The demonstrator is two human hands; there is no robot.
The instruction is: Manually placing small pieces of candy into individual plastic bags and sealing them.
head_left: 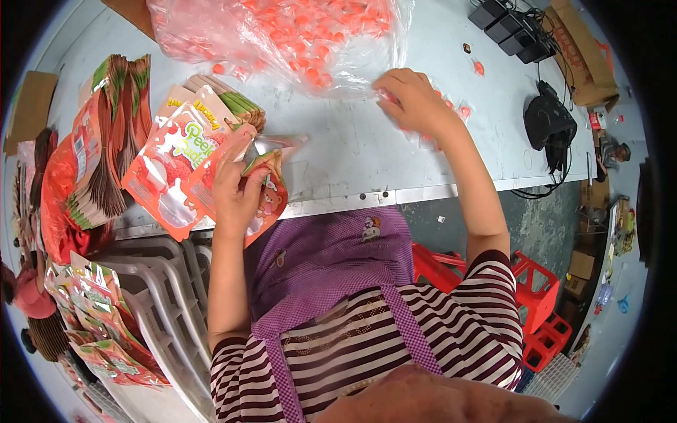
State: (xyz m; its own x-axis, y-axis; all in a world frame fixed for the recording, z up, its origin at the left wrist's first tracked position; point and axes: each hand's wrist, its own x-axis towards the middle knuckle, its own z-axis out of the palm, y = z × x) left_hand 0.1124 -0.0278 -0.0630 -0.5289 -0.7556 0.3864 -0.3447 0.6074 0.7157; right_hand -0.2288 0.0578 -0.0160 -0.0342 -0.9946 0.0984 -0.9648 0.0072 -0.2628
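Note:
My left hand (236,187) is closed on the upper part of a red and pink pouch (273,201), whose mouth gapes at the top. The pouch hangs over the table's front edge. More printed pouches (166,169) lie flat beside and partly under that hand. Farther right, my right hand (416,99) reaches over small wrapped orange-red pieces (462,111), next to a clear plastic bag (402,35). Its thumb and fingers are curved but apart. The palm side is hidden, and I see nothing gripped. Many similar pieces (310,49) fill the bag.
A stack of pouches (247,106) and banded bundles (106,151) stand on the left of the table (338,148). Black adapters (518,32) and a black cabled object (550,120) sit at right. Filled pouches (106,303) lie by grey crates (151,282); red stools (532,292) stand below.

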